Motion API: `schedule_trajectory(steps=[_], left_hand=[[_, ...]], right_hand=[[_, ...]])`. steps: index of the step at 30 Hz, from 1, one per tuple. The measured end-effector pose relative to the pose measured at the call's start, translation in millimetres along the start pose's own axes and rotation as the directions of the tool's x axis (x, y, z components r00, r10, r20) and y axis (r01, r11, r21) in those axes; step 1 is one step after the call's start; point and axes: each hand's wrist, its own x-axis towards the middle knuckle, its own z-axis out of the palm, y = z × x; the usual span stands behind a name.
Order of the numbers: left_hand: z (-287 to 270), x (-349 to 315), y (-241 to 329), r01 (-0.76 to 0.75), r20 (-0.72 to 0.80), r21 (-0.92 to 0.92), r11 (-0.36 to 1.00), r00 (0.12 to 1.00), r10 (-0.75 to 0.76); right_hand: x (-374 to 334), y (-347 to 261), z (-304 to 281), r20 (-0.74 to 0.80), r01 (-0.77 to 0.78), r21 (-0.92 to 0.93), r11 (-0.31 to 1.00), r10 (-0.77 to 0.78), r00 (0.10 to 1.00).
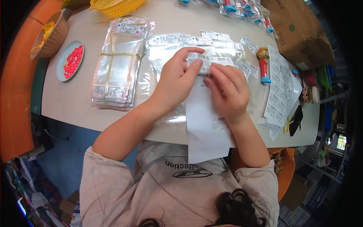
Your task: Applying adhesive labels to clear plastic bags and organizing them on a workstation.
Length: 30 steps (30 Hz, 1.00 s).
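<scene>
Between my hands is a white sticker sheet (pixel 207 132) with printed labels along its top. Its long blank lower part hangs down past the table's near edge. My left hand (pixel 176 75) grips the sheet's upper left, thumb on the front. The fingers of my right hand (pixel 232 90) are pinched at the sheet's upper right, beside a label; whether that label has lifted off cannot be seen. Clear plastic bags (pixel 162 47) with printed headers lie fanned out beneath and beyond both hands. Some small label strips (pixel 249 70) lie right of them.
Left stands a banded stack of clear bags (pixel 117 68), then a plate (pixel 60 72) of small red pieces and a basket (pixel 56 36). A yellow basket (pixel 113 7) sits farther back. At right are a figure-topped red tube (pixel 264 66), label sheets (pixel 278 102) and a cardboard box (pixel 298 30).
</scene>
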Motion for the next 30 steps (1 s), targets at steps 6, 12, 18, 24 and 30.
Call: schedule_trajectory(steps=[6,12,18,24,30], left_hand=[[0.8,0.0,-4.4,-0.013,-0.012,-0.004,1.0,1.0,0.013],[1.8,-1.7,2.9,0.019,0.002,0.08,0.997,1.0,-0.019],[1.7,-1.4,-1.4,-0.003,0.014,0.101,0.995,1.0,0.002],[2.1,-2.5,3.3,-0.001,0.02,0.13,0.992,1.0,-0.002],[2.9,-6.2,11.1,0.043,0.048,0.151,0.988,0.998,-0.05]], right_hand=[[-3.3,3.6,0.8,0.047,-0.021,-0.022,1.0,0.022,0.999],[-6.6,5.6,-0.2,0.046,-0.012,-0.017,1.0,0.013,0.999],[-2.5,4.5,-4.5,0.06,0.014,-0.005,1.0,-0.013,0.998],[-2.3,4.5,-5.1,0.049,0.039,-0.006,0.999,-0.038,0.998],[-4.0,5.3,-4.7,0.049,0.035,0.005,0.999,-0.035,0.998]])
